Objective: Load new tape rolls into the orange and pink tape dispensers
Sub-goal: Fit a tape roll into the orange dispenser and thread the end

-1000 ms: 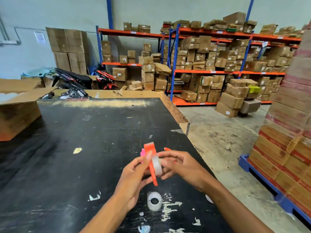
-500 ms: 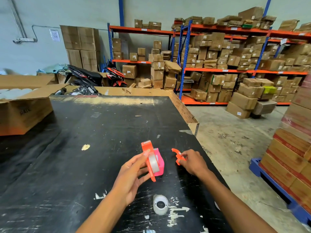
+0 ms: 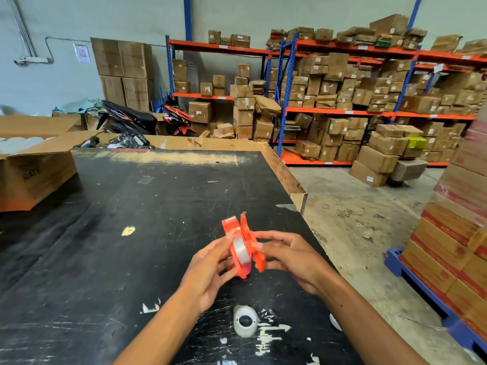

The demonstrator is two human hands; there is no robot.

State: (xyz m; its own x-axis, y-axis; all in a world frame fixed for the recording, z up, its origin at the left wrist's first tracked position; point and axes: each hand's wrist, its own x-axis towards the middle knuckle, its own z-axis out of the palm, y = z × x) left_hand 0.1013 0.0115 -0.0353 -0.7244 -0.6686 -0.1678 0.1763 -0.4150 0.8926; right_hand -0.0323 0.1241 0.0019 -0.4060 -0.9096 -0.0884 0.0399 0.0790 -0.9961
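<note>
My left hand (image 3: 210, 270) grips one orange dispenser half (image 3: 231, 227) with a clear tape roll (image 3: 241, 250) seated in it, held above the black table (image 3: 131, 233). My right hand (image 3: 287, 256) presses the other orange half, the cover (image 3: 253, 248), against the roll's right side. A sliver of the pink dispenser (image 3: 245, 271) shows just below the orange one, mostly hidden by it. A second roll of clear tape (image 3: 245, 321) lies flat on the table near my wrists.
An open cardboard box (image 3: 34, 167) with white rolls sits at the table's left. The table's right edge (image 3: 297, 196) drops to concrete floor. Stacked cartons on a blue pallet (image 3: 453, 233) stand right; shelving with boxes and a parked scooter (image 3: 137, 119) lie behind.
My right hand picked the orange cover off the table at the right and brought it left against the roll in the dispenser half held by my left hand.
</note>
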